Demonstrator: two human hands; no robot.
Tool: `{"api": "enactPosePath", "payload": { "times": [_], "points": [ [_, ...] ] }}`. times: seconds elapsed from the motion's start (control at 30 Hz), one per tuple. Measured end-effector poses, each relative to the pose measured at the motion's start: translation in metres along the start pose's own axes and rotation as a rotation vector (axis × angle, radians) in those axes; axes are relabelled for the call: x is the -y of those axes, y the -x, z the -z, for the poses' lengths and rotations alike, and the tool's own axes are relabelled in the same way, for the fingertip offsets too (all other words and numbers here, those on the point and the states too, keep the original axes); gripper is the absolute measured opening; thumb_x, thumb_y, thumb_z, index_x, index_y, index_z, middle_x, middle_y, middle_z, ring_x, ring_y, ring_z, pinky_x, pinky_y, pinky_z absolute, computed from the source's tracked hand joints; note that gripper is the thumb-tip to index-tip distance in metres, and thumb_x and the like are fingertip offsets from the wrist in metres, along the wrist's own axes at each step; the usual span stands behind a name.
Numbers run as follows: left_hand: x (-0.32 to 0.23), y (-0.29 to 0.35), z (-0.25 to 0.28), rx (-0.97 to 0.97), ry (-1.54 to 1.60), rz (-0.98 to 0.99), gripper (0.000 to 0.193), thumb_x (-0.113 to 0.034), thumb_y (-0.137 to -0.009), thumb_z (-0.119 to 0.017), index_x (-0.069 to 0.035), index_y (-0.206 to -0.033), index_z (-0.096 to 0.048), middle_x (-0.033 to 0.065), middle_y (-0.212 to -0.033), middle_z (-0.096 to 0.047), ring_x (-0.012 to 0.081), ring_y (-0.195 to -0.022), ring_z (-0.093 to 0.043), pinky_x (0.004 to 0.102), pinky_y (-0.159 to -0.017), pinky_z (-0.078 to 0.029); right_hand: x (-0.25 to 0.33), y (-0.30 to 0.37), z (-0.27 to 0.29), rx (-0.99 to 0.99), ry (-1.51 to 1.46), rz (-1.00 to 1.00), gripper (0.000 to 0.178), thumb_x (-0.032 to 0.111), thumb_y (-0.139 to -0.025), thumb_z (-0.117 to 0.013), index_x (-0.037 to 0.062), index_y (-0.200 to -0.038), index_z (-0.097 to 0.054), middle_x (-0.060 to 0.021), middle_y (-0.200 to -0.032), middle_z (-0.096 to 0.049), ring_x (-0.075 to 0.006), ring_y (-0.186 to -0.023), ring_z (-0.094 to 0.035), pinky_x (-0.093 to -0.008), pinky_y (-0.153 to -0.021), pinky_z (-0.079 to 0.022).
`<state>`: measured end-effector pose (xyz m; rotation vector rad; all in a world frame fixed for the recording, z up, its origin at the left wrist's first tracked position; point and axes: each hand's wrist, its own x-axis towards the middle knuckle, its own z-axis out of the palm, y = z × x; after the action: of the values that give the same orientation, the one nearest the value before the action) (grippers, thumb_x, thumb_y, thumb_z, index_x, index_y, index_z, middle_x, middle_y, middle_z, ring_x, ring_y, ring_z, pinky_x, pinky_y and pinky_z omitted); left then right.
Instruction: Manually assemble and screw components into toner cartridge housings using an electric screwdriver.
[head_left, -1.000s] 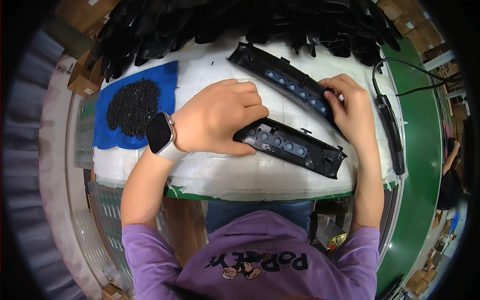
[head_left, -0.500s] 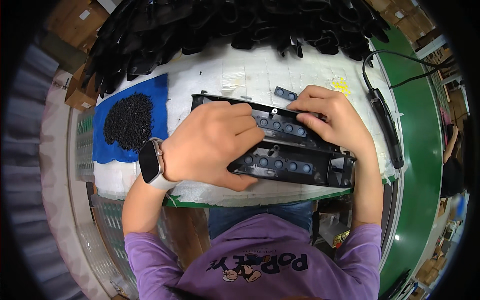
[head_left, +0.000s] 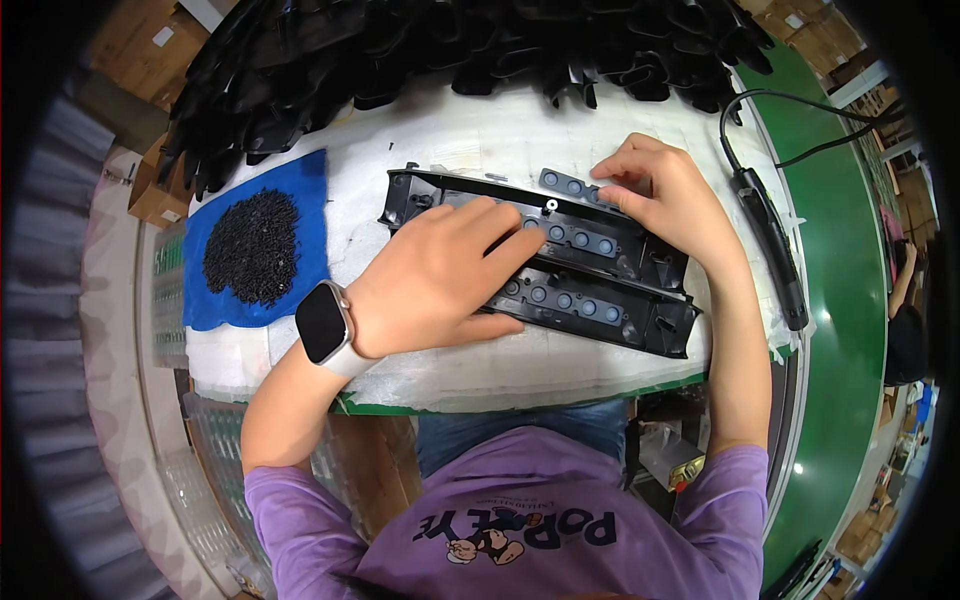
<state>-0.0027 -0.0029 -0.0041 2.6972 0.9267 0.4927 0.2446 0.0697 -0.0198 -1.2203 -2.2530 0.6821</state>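
Two long black plastic housings (head_left: 640,335) lie one behind the other on the white table top, each with a grey rubber button strip (head_left: 582,240) inside. Across their left part rests my left hand (head_left: 440,265), a watch on its wrist. Its fingers are apart, an index fingertip at the far housing's button strip and the thumb stretched over the near housing's edge. Just behind the far housing lies another grey button strip (head_left: 565,185). My right hand (head_left: 665,195) has thumb and index finger at this strip's right end, closed on it as far as I can see.
A blue cloth (head_left: 310,215) with a heap of small black parts (head_left: 250,245) lies at the left. Black plastic pieces (head_left: 450,50) are piled along the back. On the right lies a black corded tool (head_left: 770,245), beside a green surface (head_left: 835,300).
My right hand has moved from the far housing's wall to the loose button strip behind it. My left fingers have straightened, and the housings have shifted slightly away from me.
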Motion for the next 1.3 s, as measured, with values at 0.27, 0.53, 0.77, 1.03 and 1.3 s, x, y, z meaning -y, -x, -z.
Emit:
{"api": "enactPosePath", "payload": {
  "times": [0.27, 0.53, 0.77, 1.03, 1.3],
  "points": [
    [-0.004, 0.002, -0.001, -0.047, -0.009, 0.01, 0.056, -0.026, -0.055, -0.076, -0.002, -0.102, -0.056, 0.0095, -0.087, -0.054, 0.0262, -0.08, -0.054, 0.0343, -0.066, -0.046, 0.003, 0.005, 0.005, -0.087, 0.14, 0.031, 0.01, 0.01, -0.071, -0.067, 0.0002, -0.071, -0.064, -0.0099, -0.073, -0.06, -0.0236, -0.065, -0.061, -0.0324, -0.06, -0.048],
    [0.003, -0.007, -0.006, -0.225, -0.06, 0.133, 0.054, -0.024, -0.057, -0.075, -0.003, -0.103, -0.054, 0.0103, -0.089, -0.054, 0.0267, -0.08, -0.055, 0.0337, -0.065, -0.047, -0.022, -0.002, 0.025, -0.482, 0.345, -0.029, 0.02, 0.007, -0.071, -0.065, 0.0057, -0.091, -0.061, -0.0103, -0.082, -0.057, -0.0257, -0.079, -0.057, -0.0344, -0.07, -0.045],
    [0.01, 0.001, -0.005, -0.258, -0.079, 0.137, 0.054, -0.027, -0.064, -0.069, 0.0, -0.106, -0.05, 0.0151, -0.092, -0.051, 0.0314, -0.086, -0.053, 0.0384, -0.072, -0.045, -0.021, -0.004, 0.011, -0.522, 0.373, 0.19, 0.032, 0.0, -0.068, -0.061, 0.0048, -0.099, -0.059, -0.016, -0.094, -0.051, -0.0339, -0.094, -0.05, -0.0398, -0.083, -0.041],
    [-0.002, 0.014, -0.004, -0.418, -0.091, 0.048, 0.05, -0.039, -0.076, -0.065, -0.001, -0.105, -0.052, 0.0135, -0.098, -0.054, 0.0306, -0.09, -0.056, 0.0366, -0.076, -0.047, 0.064, -0.004, 0.027, -0.54, 0.283, 0.486, 0.027, -0.001, -0.064, -0.064, 0.0035, -0.091, -0.06, -0.0124, -0.092, -0.053, -0.03, -0.087, -0.054, -0.0359, -0.075, -0.046],
    [0.006, 0.014, -0.009, -0.491, -0.023, 0.017, 0.029, -0.028, -0.079, -0.063, -0.003, -0.092, -0.056, 0.0105, -0.099, -0.053, 0.0286, -0.089, -0.055, 0.037, -0.075, -0.046, 0.244, -0.104, 0.112, -0.793, 0.711, 1.124, 0.029, 0.001, -0.071, -0.06, 0.0038, -0.1, -0.054, -0.0136, -0.087, -0.057, -0.0317, -0.079, -0.056, -0.0383, -0.068, -0.045]
  ]
}}
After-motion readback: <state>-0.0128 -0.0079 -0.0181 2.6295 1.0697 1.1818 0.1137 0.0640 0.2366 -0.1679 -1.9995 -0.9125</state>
